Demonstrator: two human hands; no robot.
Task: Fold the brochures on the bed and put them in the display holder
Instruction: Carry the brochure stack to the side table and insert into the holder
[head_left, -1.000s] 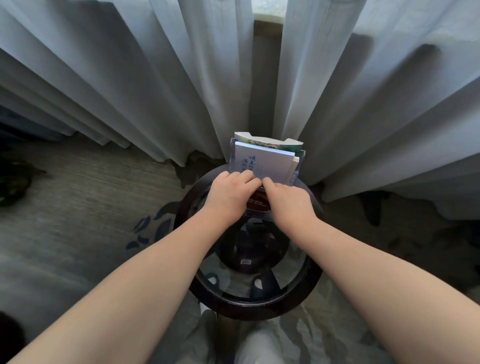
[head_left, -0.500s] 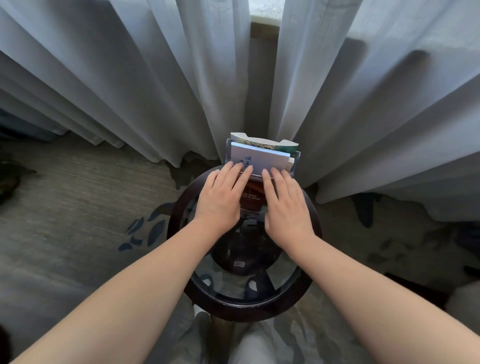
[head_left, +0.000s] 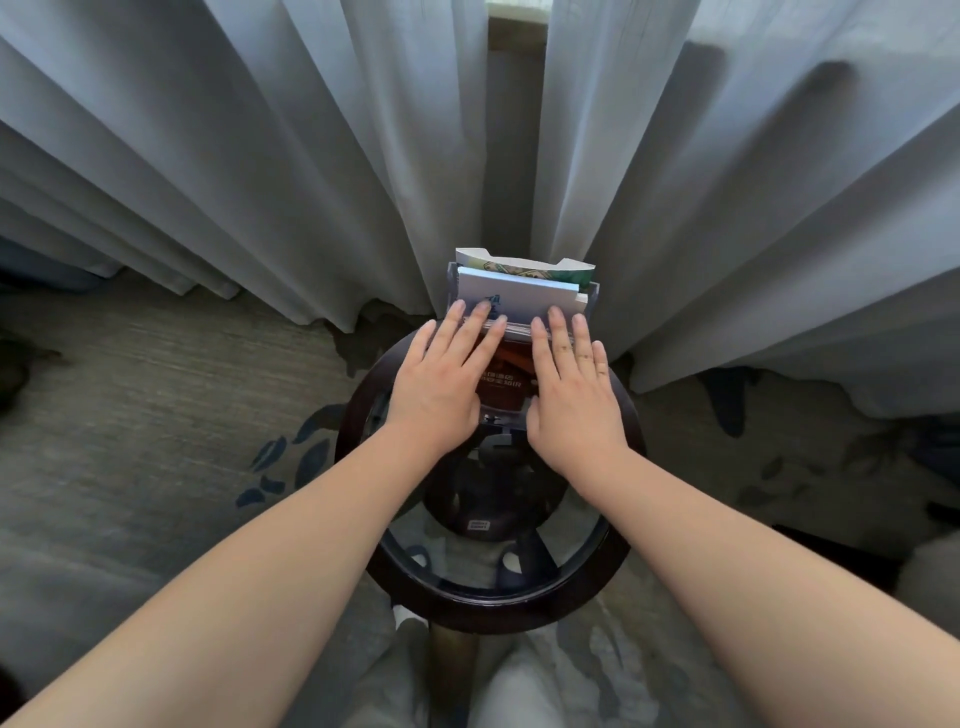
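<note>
A clear display holder (head_left: 592, 296) stands at the far edge of a small round glass-topped table (head_left: 483, 608). Folded white brochures (head_left: 519, 293) stand inside it, with a green-printed one behind. A dark red brochure (head_left: 506, 376) shows through the holder's front, between my hands. My left hand (head_left: 441, 379) lies flat with straight fingers, its fingertips touching the front brochure on the left. My right hand (head_left: 571, 395) is flat too, fingertips against the brochure's right part. Neither hand grips anything.
Grey curtains (head_left: 260, 156) hang right behind the table, down to the patterned carpet (head_left: 130, 415). The table has a dark wooden rim and a dark base under the glass. My legs show at the bottom edge.
My hands went from curled and pinching the brochure to flat with straight fingers. The brochure has sunk lower into the holder. The hands have spread a little apart.
</note>
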